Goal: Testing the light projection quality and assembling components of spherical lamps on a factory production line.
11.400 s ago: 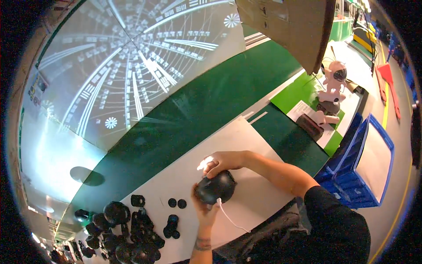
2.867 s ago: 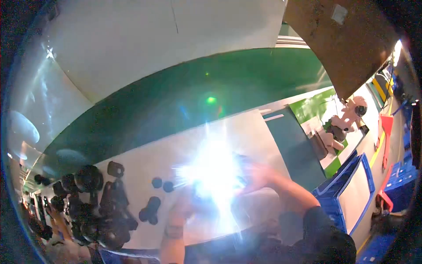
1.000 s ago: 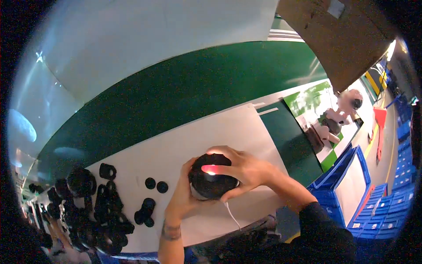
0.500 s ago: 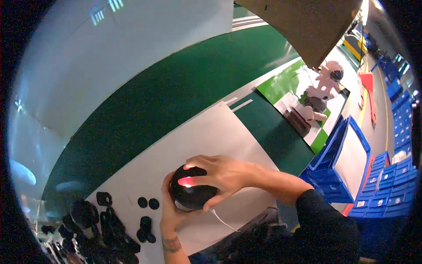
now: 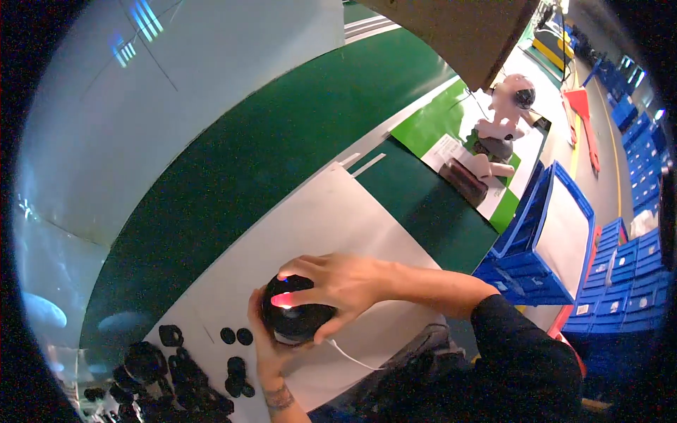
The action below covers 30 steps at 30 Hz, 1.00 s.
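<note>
A glossy black ball-shaped lamp stands over the white sheet, with a pale rim low down and a white cable trailing from it. My left hand cups its left side and underside. From the right, my right hand closes over the top, its fingers and thumb on the shell. A bright light shines under one right fingertip and makes it glow red. Beside the lamp, on the left, lie small black discs. Farther left is a heap of black parts.
White board on a green bench. Back right: a white figurine on a green-and-white printed sheet. A blue bin stands at right, with stacked blue bins beyond. A pale wall carries light patches.
The view has shifted, so the bench and far objects sit slightly differently in the picture. Both hands keep their grip on the lamp, with little change in finger position.
</note>
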Motion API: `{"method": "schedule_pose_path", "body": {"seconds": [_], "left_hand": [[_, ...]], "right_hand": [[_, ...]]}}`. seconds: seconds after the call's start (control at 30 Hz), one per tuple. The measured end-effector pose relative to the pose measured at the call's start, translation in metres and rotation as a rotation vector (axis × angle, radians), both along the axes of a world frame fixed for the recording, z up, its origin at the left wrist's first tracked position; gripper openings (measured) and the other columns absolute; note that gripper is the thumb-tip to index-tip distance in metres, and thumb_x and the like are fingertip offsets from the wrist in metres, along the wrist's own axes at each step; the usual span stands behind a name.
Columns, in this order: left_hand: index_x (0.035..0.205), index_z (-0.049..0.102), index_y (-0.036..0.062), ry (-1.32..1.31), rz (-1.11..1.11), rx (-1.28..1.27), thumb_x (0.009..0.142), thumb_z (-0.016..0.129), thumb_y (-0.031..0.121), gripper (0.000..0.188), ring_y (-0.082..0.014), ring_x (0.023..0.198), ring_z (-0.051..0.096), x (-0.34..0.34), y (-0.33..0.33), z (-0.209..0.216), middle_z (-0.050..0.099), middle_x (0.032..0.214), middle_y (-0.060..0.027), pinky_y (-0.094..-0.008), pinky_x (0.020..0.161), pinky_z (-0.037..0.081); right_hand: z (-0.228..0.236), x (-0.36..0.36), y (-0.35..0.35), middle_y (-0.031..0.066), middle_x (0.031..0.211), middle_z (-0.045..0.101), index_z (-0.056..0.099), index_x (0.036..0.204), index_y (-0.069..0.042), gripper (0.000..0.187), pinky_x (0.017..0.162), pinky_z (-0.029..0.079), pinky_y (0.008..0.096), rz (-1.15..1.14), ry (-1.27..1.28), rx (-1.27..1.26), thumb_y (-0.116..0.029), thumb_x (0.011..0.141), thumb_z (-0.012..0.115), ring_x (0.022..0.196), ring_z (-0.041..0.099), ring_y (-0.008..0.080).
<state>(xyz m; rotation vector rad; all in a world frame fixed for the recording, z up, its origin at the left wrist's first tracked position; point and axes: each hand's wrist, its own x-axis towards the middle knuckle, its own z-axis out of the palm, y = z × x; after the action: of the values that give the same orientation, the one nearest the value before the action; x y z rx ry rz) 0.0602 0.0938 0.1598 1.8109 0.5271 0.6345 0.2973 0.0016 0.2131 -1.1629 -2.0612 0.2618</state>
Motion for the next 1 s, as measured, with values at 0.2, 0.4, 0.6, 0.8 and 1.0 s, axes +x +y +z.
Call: {"method": "schedule_pose_path", "body": {"seconds": [0.2,0.4,0.6,0.8,1.0], "left_hand": [[0.152,0.01,0.0115,0.028,0.045,-0.127,0.04,0.094,0.053,0.147,-0.0327,0.134,0.038,0.006,-0.009,0.015,0.034,0.147,-0.014,-0.0442,0.113,0.033],[0.15,0.014,0.0106,-0.021,-0.005,-0.063,0.038,0.098,0.023,0.14,-0.0297,0.132,0.041,0.001,0.0,0.004,0.036,0.145,-0.0133,-0.0434,0.112,0.036],[0.15,0.014,0.0081,-0.013,0.022,-0.034,0.04,0.098,0.025,0.14,-0.0298,0.132,0.041,0.001,-0.002,0.002,0.036,0.144,-0.0143,-0.0434,0.112,0.037],[0.151,0.013,0.0031,0.13,0.081,0.046,0.063,0.091,0.028,0.12,-0.028,0.124,0.05,0.004,-0.013,0.022,0.047,0.137,-0.0163,-0.0425,0.106,0.042],[0.151,0.016,0.006,-0.122,0.053,-0.353,0.061,0.09,0.048,0.124,-0.026,0.115,0.055,0.01,-0.01,0.002,0.056,0.123,-0.0157,-0.0375,0.1,0.044]], "right_hand": [[-0.001,-0.001,0.0,0.0223,0.128,0.045,0.05,0.134,-0.015,0.077,0.087,0.051,0.0497,0.002,0.011,0.004,-0.058,0.074,0.072,0.112,0.053,0.0417],[-0.002,-0.002,0.002,0.0224,0.128,0.045,0.05,0.134,-0.015,0.077,0.087,0.051,0.0494,0.003,0.016,0.022,-0.059,0.074,0.072,0.111,0.053,0.0419],[-0.002,-0.001,0.0,0.0233,0.13,0.044,0.049,0.134,-0.015,0.078,0.088,0.052,0.0496,-0.004,0.006,0.041,-0.058,0.074,0.073,0.112,0.053,0.0425],[-0.012,-0.005,0.0,0.0242,0.139,0.04,0.044,0.139,-0.007,0.088,0.093,0.049,0.0466,-0.018,0.062,-0.031,-0.061,0.076,0.072,0.117,0.053,0.042],[0.0,-0.008,0.006,0.024,0.113,0.062,0.04,0.139,0.004,0.085,0.088,0.05,0.0416,-0.249,0.338,-0.53,-0.048,0.08,0.072,0.1,0.064,0.0353]]}}
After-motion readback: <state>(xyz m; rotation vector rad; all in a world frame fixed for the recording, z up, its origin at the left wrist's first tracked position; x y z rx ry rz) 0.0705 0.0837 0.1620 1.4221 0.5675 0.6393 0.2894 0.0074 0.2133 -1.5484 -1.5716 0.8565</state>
